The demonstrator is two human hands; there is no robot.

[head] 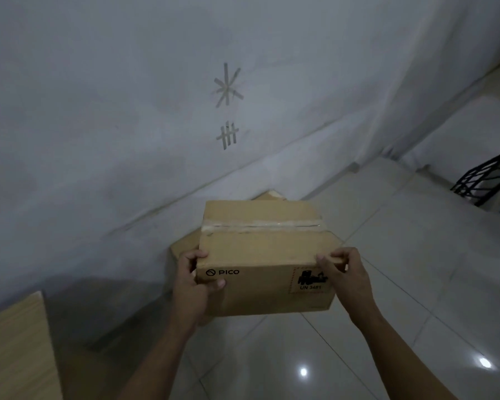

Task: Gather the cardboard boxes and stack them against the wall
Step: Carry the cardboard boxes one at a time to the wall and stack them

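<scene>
1. A brown cardboard box [260, 255] is seen in the lower middle of the frame, held at its two near upper corners.
2. Its top is crossed by a strip of clear tape over the flap seam, with torn paper along the strip.
3. On its near face a black "PICO" logo is printed at the left, and a red-hatched label reading "UN 3481" is stuck at the right.
4. The left hand [195, 284] is wrapped round the near left corner, fingers on top and thumb on the printed face.
5. The right hand [347, 275] is closed on the near right corner in a pinch.
6. A second cardboard box [185, 245] is partly hidden behind and below the first, close against the white wall [127, 111]; whether the two touch cannot be told.
7. Tape marks [228, 85] are seen on the wall above, a wooden panel [15, 347] at lower left, and a black wire frame [485, 180] at the right edge on the tiled floor [387, 284].
</scene>
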